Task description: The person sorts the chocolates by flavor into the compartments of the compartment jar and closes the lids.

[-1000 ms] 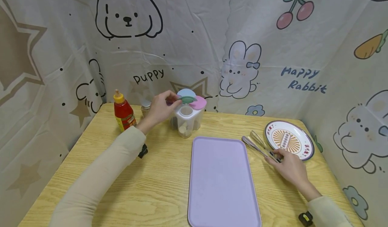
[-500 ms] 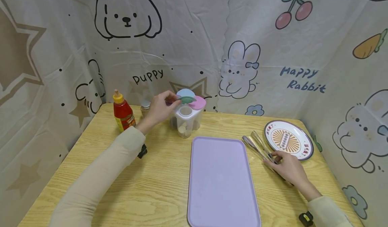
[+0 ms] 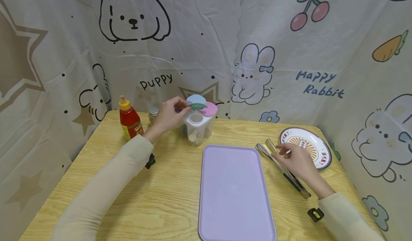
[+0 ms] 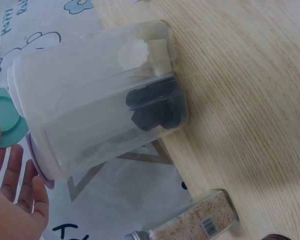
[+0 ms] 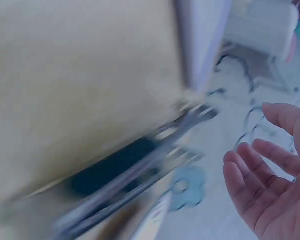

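Note:
My left hand (image 3: 168,116) pinches a green lid (image 3: 197,106), raised above a round opening of a clear multi-compartment container (image 3: 195,133). Through its walls in the left wrist view show pale pieces (image 4: 145,55) and dark pieces (image 4: 157,105). Pink and blue lids cover other compartments. My right hand (image 3: 297,162) hovers over a pair of metal tongs (image 3: 300,190) with dark green grips, which lie on the table. Its fingers are loosely bent and hold nothing, as the right wrist view confirms.
A lilac tray (image 3: 235,194) lies mid-table. To the right of the tongs sits a printed plate (image 3: 322,155). A red sauce bottle (image 3: 130,123) and a glass jar (image 4: 195,217) of grainy seasoning stand left of the container. Printed cloth (image 3: 193,55) encloses the table's back and sides.
My right hand has come off the tongs and moved up and to the left over them. The left hand keeps its place at the green lid.

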`<state>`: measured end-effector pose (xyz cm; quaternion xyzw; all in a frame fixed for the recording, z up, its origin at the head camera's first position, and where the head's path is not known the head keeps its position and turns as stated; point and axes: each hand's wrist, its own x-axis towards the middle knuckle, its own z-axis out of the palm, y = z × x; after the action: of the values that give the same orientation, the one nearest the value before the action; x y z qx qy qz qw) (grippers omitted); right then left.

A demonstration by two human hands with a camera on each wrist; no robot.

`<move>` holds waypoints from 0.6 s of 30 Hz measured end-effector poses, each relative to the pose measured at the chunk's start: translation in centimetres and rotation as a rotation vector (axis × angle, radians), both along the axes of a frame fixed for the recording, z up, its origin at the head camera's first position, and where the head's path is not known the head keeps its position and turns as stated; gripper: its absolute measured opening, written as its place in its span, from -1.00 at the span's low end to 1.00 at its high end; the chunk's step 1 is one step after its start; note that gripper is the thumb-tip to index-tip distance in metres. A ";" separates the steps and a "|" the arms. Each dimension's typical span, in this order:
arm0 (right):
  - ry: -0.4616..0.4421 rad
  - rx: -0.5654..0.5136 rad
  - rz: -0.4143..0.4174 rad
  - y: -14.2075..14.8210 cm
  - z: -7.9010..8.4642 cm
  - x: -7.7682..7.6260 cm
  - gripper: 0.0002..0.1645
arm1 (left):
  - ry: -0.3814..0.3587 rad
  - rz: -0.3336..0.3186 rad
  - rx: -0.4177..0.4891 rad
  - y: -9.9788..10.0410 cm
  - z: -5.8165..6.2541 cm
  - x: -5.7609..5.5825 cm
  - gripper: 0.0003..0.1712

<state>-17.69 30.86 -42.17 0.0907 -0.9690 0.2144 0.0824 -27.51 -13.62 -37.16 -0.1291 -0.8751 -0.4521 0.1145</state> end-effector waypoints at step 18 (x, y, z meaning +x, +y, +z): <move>0.044 -0.219 0.380 -14.4 6.2 -7.4 -0.58 | -0.011 -0.016 -0.004 -0.2 0.0 0.0 -0.78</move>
<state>-25.12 16.51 -35.98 0.2666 -0.9035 0.3281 0.0709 -27.49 -13.79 -37.13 -0.1336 -0.8756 -0.4520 0.1058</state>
